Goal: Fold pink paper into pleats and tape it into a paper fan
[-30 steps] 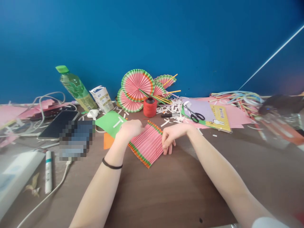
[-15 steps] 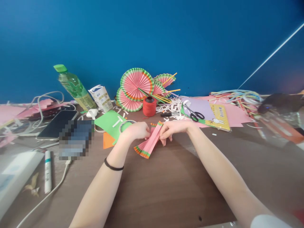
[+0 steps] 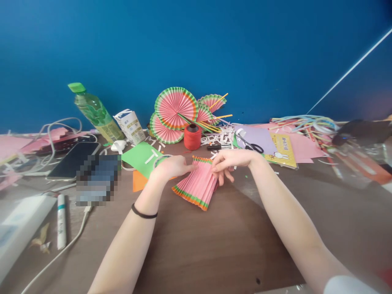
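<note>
I've got the pleated pink paper (image 3: 198,183) in front of the red thread spool (image 3: 192,139), left hand (image 3: 175,167) and right hand (image 3: 226,163) each pinching one side, narrow grip, probably so folds don't spring loose.

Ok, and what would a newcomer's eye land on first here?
Probably the round pink paper fan with its green rim, before the blue wall at the back. Next, the pleated pink sheet at centre, with the left fingers and right fingers at its sides. The red spool below the fan also stands out.
</note>
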Action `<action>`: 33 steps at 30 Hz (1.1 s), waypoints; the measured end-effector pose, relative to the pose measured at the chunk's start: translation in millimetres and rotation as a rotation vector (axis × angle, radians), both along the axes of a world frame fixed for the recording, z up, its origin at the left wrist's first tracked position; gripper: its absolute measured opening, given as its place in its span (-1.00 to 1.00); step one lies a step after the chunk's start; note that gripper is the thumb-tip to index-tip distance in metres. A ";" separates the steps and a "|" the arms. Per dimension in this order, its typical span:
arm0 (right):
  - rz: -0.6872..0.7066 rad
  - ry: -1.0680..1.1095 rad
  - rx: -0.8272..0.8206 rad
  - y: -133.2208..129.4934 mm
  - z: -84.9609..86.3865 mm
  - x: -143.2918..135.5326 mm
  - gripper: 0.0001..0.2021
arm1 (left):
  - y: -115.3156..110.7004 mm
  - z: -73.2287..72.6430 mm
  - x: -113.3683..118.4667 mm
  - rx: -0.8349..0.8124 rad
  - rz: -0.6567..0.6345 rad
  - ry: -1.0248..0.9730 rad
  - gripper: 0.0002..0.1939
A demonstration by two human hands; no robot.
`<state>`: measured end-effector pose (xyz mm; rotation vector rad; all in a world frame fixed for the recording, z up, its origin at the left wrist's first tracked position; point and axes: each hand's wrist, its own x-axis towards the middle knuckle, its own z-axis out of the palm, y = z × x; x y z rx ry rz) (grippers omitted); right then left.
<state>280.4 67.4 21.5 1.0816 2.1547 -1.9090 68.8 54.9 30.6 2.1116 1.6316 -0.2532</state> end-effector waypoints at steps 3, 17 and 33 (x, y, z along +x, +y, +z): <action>-0.074 0.032 0.019 -5.0 12.1 10.2 -0.71 | -1.7 -1.3 3.7 -0.045 -0.057 0.046 -0.55; 0.081 -0.283 -0.040 3.0 -5.0 2.8 -0.74 | -0.5 -7.3 7.9 0.072 -0.002 0.149 -0.77; 0.072 -0.268 0.015 2.1 -15.7 -15.6 -0.64 | -3.7 -7.5 12.8 0.065 -0.051 -0.001 -0.79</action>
